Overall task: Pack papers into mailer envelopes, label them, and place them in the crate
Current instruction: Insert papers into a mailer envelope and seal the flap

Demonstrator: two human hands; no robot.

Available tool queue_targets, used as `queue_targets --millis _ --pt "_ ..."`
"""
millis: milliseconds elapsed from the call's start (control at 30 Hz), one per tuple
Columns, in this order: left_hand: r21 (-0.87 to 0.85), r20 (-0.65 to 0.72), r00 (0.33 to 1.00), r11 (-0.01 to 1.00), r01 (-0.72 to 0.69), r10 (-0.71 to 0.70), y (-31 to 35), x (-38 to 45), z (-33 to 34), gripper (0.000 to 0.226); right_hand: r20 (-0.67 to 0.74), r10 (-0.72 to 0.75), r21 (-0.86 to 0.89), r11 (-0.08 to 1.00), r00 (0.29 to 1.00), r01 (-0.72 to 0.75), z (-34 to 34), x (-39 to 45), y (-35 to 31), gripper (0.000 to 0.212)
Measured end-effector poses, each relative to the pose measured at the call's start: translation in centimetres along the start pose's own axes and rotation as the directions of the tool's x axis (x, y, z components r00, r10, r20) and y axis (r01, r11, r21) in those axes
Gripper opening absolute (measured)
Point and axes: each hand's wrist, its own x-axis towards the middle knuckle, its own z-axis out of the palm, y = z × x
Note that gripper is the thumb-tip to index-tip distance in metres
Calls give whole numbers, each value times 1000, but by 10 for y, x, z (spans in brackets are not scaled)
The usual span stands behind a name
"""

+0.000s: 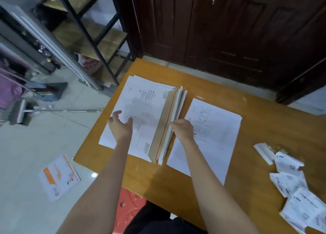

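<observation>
A stack of white mailer envelopes (141,114) lies on the wooden table (264,128), its top flap (165,121) open, brown inside with a red strip. My left hand (120,126) hovers over the stack's left part with fingers spread and loosely curled. At the stack's right edge, my right hand (182,129) has its fingers on the envelope edges; whether they pinch an edge is unclear. A pile of printed papers (211,133) lies just right of the stack. Loose labels (291,181) are scattered at the table's right end.
A printed orange-and-white mailer (59,177) lies on the tiled floor at the left. A red plastic stool (129,209) stands under the table's near edge. A metal shelf rack (91,31) and a mop (53,110) are at the left, a dark wooden door behind.
</observation>
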Motion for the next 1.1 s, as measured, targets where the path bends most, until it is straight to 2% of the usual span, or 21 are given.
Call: queue_targets --millis 133,267,367,467,567,633,733,800,967,1100 --pt "316 91 995 946 -68 41 -9 11 11 65 -70 16 -75 997 997 -21 15 14 9 41" --pt "450 127 991 887 -105 53 -14 15 19 59 -143 89 -192 975 986 -116 28 21 11 32" --pt "417 115 993 906 -78 33 -17 17 21 60 -180 78 -319 938 981 -133 36 23 15 45" --pt "353 54 998 935 -35 17 -20 20 18 65 -218 39 -397 909 975 -125 42 23 16 28" --pt "370 -1 1000 929 -24 27 -24 26 12 60 -257 53 -365 919 965 -147 41 22 18 4" --pt "416 -55 997 909 -22 49 -26 29 9 57 -284 72 -323 932 956 -166 39 21 21 10" --pt "404 -85 996 913 51 -18 -26 33 7 58 -321 58 -296 942 945 -158 34 18 23 13" --pt "390 -58 996 917 80 -62 -28 34 6 60 -340 1 -331 936 940 -120 31 14 22 15" --pt "415 -71 997 908 55 -28 -30 31 3 56 -377 -148 -397 918 915 -15 32 7 23 17" --pt "386 -88 994 917 97 -68 -27 25 4 59 -377 -233 -234 960 896 152 35 -4 21 13"
